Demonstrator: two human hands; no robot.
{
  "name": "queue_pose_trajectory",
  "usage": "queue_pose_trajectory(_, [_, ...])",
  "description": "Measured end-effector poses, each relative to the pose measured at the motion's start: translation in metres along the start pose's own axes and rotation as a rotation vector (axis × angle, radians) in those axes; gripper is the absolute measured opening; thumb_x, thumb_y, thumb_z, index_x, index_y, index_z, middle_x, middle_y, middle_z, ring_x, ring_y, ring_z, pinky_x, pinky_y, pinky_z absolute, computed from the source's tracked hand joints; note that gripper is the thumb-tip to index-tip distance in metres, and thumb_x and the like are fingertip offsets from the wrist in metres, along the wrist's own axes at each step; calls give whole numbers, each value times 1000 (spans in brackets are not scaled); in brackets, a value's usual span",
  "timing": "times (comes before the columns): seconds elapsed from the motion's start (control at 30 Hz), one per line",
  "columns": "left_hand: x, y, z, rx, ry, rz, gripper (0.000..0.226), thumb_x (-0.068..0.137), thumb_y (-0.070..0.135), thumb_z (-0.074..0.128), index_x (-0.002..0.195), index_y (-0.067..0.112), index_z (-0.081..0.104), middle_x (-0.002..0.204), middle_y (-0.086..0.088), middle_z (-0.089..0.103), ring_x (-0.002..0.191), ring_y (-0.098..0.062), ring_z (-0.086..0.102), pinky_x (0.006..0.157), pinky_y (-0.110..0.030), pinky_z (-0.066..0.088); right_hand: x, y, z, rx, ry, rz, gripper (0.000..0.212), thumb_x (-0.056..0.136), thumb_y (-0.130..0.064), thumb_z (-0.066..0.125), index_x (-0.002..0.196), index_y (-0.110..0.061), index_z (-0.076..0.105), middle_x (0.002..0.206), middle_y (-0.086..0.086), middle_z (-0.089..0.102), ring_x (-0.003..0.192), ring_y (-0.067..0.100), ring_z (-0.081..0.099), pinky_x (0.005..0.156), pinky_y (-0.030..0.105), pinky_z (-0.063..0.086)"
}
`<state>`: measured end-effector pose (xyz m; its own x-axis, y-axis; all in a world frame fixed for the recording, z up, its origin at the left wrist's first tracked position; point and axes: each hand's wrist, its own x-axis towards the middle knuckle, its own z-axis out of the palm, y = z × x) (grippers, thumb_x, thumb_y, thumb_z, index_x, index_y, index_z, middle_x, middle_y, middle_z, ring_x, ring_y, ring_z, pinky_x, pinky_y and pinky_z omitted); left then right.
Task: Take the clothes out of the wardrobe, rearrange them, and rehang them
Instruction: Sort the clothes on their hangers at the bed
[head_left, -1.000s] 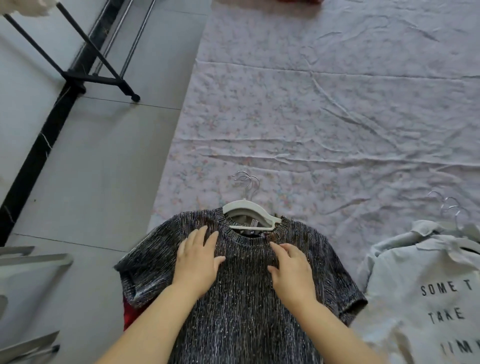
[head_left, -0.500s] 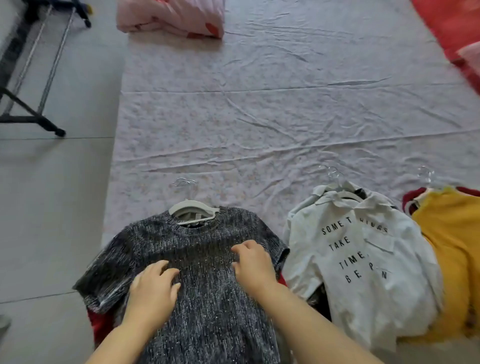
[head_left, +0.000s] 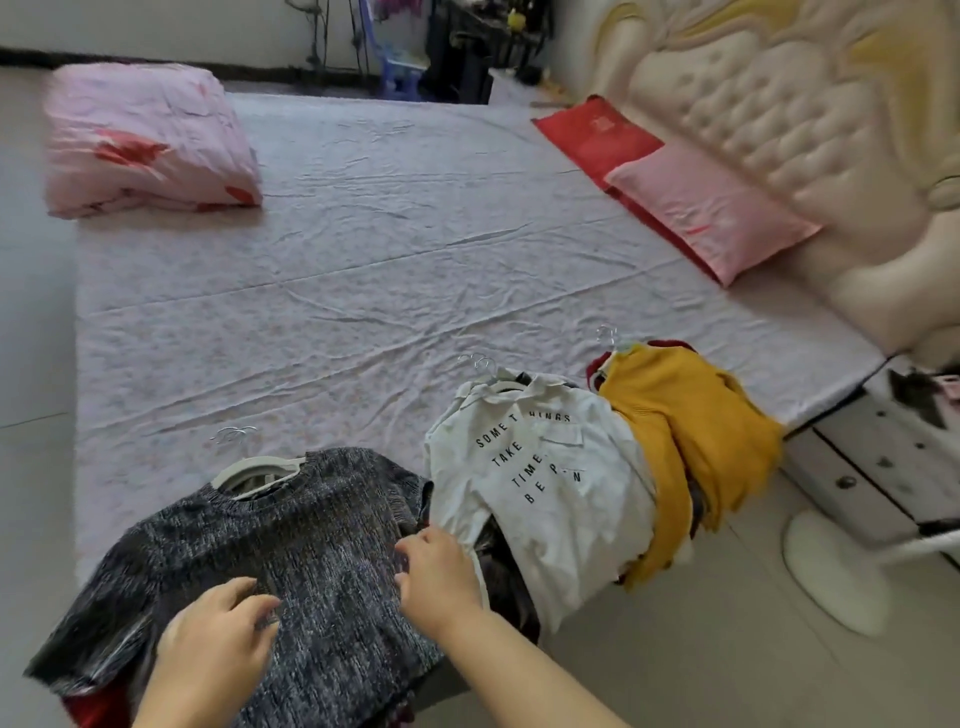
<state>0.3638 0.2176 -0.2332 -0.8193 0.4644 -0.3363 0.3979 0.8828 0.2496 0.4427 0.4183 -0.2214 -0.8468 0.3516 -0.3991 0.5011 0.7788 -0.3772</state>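
A dark grey knitted top lies on a white hanger at the bed's near edge, over other clothes. My left hand rests flat on its lower front, fingers slightly apart. My right hand presses on its right side, fingers curled at the fabric's edge. Right of it lies a white shirt with black lettering on a hanger, then a yellow sweater on another hanger.
The bed sheet stretches ahead. A folded pink quilt sits far left, a pink pillow on a red one by the padded headboard. A white fan base and a nightstand stand at right.
The view has swung right and up, showing the headboard, pillows and yellow sweater. Both hands slid down the grey top from its collar, the right one to its right edge.
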Motion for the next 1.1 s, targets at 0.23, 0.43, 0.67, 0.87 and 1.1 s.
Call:
queue_pose_trajectory(0.23, [-44, 12, -14, -41, 45, 111, 30, 86, 35, 61, 116, 32, 62, 125, 10, 55, 105, -12, 59, 91, -30, 45, -27, 2, -9, -2, 53, -27, 33, 94, -27, 51, 127, -20, 51, 128, 3, 47, 115, 21, 46, 97, 34, 39])
queue_pose_trajectory(0.43, [-37, -9, -23, -172, 111, -33, 48, 94, 33, 46, 140, 27, 35, 134, 10, 46, 118, -12, 47, 99, -26, 37, 14, -17, -1, -30, -11, -116, 36, 93, -26, 52, 129, -22, 50, 128, -2, 49, 116, 14, 48, 99, 29, 41])
queue_pose_trajectory(0.67, [32, -42, -21, -201, -7, -280, 55, 96, 35, 41, 145, 25, 19, 139, 7, 40, 124, -13, 41, 105, -29, 30, 117, -37, 14, -118, -200, -192, 38, 93, -27, 53, 130, -23, 50, 130, -2, 49, 119, 16, 47, 104, 34, 38])
queue_pose_trajectory(0.87, [113, -60, -4, -279, -54, -389, 55, 96, 34, 42, 145, 24, 20, 139, 6, 41, 123, -15, 43, 105, -31, 31, 243, -58, 46, -223, -308, -259, 39, 93, -26, 52, 132, -22, 48, 129, 1, 51, 121, 21, 46, 102, 37, 40])
queue_pose_trajectory(1.1, [170, -86, 33, -349, -61, -469, 53, 96, 34, 41, 144, 26, 21, 141, 9, 38, 126, -13, 39, 108, -30, 28, 353, -92, 119, -320, -305, -348, 31, 93, -21, 52, 123, -18, 55, 107, 3, 61, 90, 21, 57, 70, 30, 45])
